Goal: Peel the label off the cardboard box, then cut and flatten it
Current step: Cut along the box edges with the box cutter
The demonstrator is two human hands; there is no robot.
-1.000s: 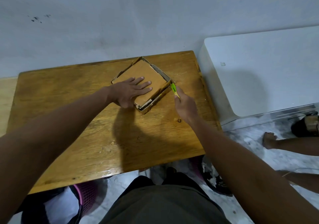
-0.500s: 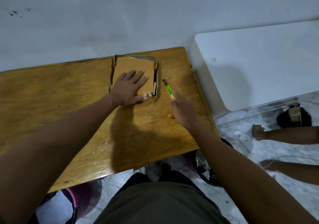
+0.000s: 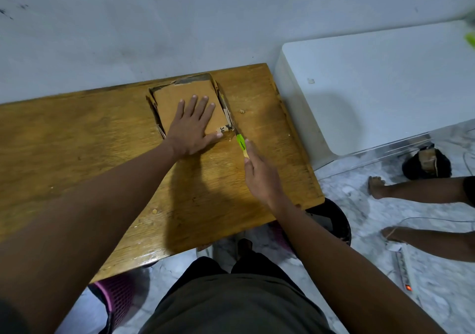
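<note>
A brown cardboard box (image 3: 174, 94) lies pressed low on the wooden table (image 3: 77, 138), near the far edge by the wall. My left hand (image 3: 192, 128) lies flat on top of it, fingers spread and straight. A scrap of white label printed "34" (image 3: 222, 129) shows at the box's near right corner. My right hand (image 3: 259, 171) grips a utility knife with a green handle (image 3: 241, 144). Its blade tip touches the box's near right corner, beside my left thumb.
A white cabinet or appliance (image 3: 372, 89) stands right of the table. Another person's bare legs (image 3: 424, 192) and a power strip (image 3: 403, 266) are on the marble floor at right. A dark bin (image 3: 331, 220) and a purple basket (image 3: 115, 297) sit under the table's near edge.
The box has been turned from diagonal to nearly square with the table under my left hand. My right hand brought the knife back to the box's near right corner.
</note>
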